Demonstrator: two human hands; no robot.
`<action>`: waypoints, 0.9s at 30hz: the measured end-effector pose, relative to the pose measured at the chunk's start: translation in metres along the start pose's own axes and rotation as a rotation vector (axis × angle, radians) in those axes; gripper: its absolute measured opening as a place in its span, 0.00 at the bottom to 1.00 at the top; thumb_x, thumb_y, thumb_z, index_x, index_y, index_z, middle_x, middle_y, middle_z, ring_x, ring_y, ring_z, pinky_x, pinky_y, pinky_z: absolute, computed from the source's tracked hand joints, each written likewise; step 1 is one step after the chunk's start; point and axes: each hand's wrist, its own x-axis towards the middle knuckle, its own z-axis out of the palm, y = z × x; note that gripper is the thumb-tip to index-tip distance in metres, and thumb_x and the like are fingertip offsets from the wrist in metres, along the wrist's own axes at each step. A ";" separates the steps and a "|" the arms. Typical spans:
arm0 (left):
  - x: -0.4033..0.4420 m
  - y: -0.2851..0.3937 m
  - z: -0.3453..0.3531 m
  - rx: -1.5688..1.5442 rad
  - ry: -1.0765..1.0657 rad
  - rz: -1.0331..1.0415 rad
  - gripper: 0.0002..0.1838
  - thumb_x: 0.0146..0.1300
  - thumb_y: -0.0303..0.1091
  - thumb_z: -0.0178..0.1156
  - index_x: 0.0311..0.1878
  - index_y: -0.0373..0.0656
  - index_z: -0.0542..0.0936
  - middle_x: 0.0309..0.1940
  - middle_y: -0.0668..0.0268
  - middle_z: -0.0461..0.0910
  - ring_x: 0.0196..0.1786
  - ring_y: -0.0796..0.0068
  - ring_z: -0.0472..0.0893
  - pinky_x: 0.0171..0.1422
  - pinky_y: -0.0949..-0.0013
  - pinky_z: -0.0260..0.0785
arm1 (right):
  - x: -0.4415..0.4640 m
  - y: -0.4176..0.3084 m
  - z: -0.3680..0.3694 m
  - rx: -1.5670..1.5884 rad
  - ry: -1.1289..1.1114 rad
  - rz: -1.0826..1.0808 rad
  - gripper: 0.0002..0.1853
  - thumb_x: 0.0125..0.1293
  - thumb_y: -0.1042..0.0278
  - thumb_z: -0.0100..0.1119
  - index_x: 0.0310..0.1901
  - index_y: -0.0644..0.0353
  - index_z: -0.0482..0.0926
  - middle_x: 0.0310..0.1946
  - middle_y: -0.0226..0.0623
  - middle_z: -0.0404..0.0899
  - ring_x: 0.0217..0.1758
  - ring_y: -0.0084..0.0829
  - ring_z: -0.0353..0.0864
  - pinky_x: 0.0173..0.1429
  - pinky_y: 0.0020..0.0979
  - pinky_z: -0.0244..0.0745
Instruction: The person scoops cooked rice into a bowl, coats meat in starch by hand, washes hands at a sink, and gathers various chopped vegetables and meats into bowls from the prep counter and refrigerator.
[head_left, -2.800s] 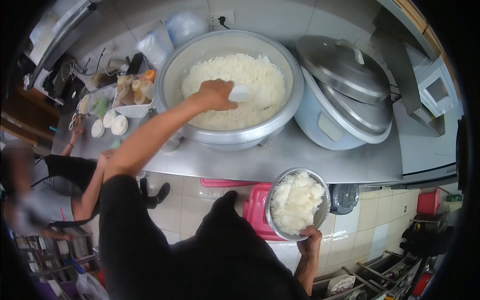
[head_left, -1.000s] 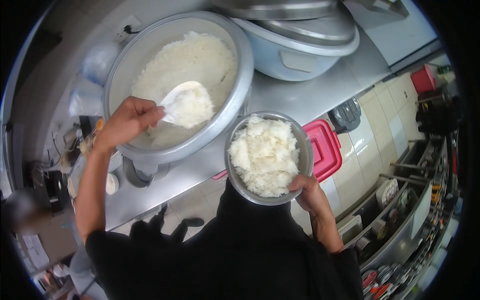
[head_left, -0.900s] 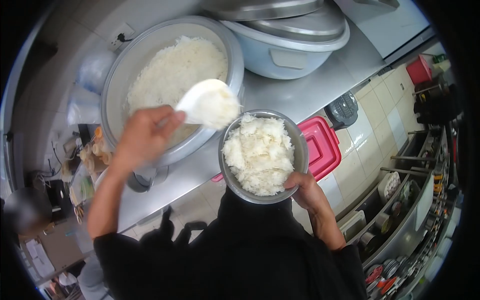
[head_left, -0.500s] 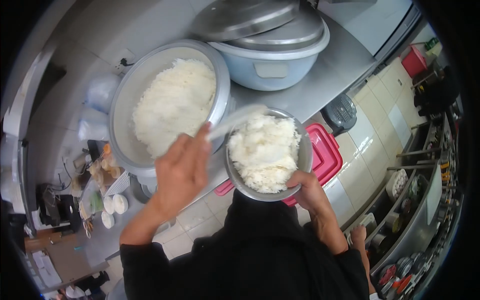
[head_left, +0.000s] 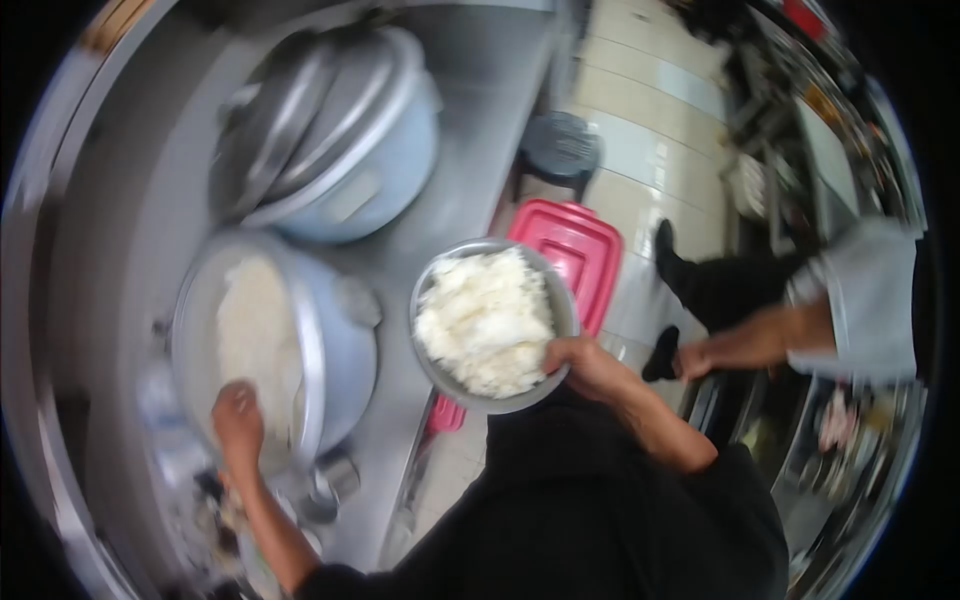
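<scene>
Okay, right hand (head_left: 590, 370) grips a round metal bowl (head_left: 562, 300) by its rim, thumb hooked over the edge, fingers under and mostly hidden. Bowl sits in front of the body, tipped a bit toward the camera, filled with a mound of cooked white rice (head_left: 490, 320), heaped high, bare metal wall showing at the right side. Left hand (head_left: 238, 415) is inside the mouth of the large rice cooker (head_left: 345, 350), at the near part of the cooker rice (head_left: 255, 310); fingers look curled but blurred, can't tell what they grip or whether they touch the rice. Cooker stands on the steel counter (head_left: 485, 110), well apart from the bowl. Second rice cooker (head_left: 395, 175) just beside it, two metal lids (head_left: 290, 130) on top, one overlapping the other askew. Metal container (head_left: 340, 475) near the first cooker, clear plastic bags (head_left: 165, 410) along its wall side, blurry. Below the counter edge: pink plastic lid (head_left: 580, 255), partly behind the bowl, and a dark stool (head_left: 560, 145), both over the tiled floor (head_left: 635, 120). Another person (head_left: 860, 300) at right, pale top, dark trousers, one arm reaching down.
</scene>
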 end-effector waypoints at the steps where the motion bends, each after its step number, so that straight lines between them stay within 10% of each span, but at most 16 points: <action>1: 0.005 0.036 -0.022 -0.067 -0.054 -0.038 0.11 0.65 0.32 0.54 0.40 0.33 0.79 0.31 0.58 0.81 0.33 0.69 0.80 0.39 0.69 0.72 | -0.001 0.003 -0.005 -0.057 0.009 -0.016 0.33 0.39 0.78 0.52 0.55 0.72 0.68 0.43 0.42 0.76 0.45 0.32 0.75 0.47 0.29 0.74; 5: -0.016 0.128 -0.013 -0.870 -0.357 0.005 0.12 0.67 0.33 0.55 0.45 0.33 0.77 0.30 0.60 0.80 0.28 0.76 0.77 0.31 0.76 0.69 | -0.009 0.000 0.002 0.088 0.012 -0.101 0.33 0.40 0.79 0.50 0.56 0.70 0.66 0.42 0.40 0.75 0.40 0.32 0.76 0.38 0.29 0.75; 6: -0.024 0.151 0.000 -0.982 -0.515 -0.014 0.15 0.66 0.35 0.56 0.50 0.32 0.74 0.32 0.58 0.80 0.29 0.72 0.79 0.32 0.74 0.70 | -0.013 -0.004 0.004 0.143 -0.036 -0.140 0.37 0.41 0.82 0.51 0.61 0.70 0.63 0.50 0.42 0.75 0.51 0.32 0.76 0.51 0.29 0.75; 12: -0.045 0.236 0.066 -1.488 -1.038 -0.280 0.25 0.63 0.30 0.53 0.60 0.28 0.63 0.46 0.46 0.77 0.37 0.53 0.83 0.34 0.58 0.80 | -0.039 -0.022 -0.009 -0.046 -0.090 -0.171 0.38 0.42 0.76 0.52 0.62 0.69 0.61 0.49 0.41 0.73 0.49 0.33 0.74 0.51 0.27 0.73; 18: -0.064 0.356 0.121 -1.354 -1.041 -0.260 0.33 0.45 0.20 0.49 0.61 0.25 0.63 0.54 0.49 0.73 0.56 0.54 0.76 0.59 0.56 0.71 | -0.097 -0.055 -0.111 0.087 -0.040 -0.172 0.37 0.44 0.71 0.53 0.62 0.68 0.62 0.51 0.44 0.72 0.49 0.37 0.75 0.46 0.33 0.78; 27: -0.084 0.560 0.189 -1.403 -1.292 -0.084 0.31 0.45 0.20 0.48 0.58 0.25 0.66 0.52 0.50 0.74 0.51 0.56 0.78 0.55 0.59 0.75 | -0.192 -0.119 -0.262 0.120 0.112 -0.317 0.50 0.45 0.68 0.55 0.72 0.54 0.43 0.63 0.49 0.61 0.60 0.50 0.68 0.50 0.47 0.79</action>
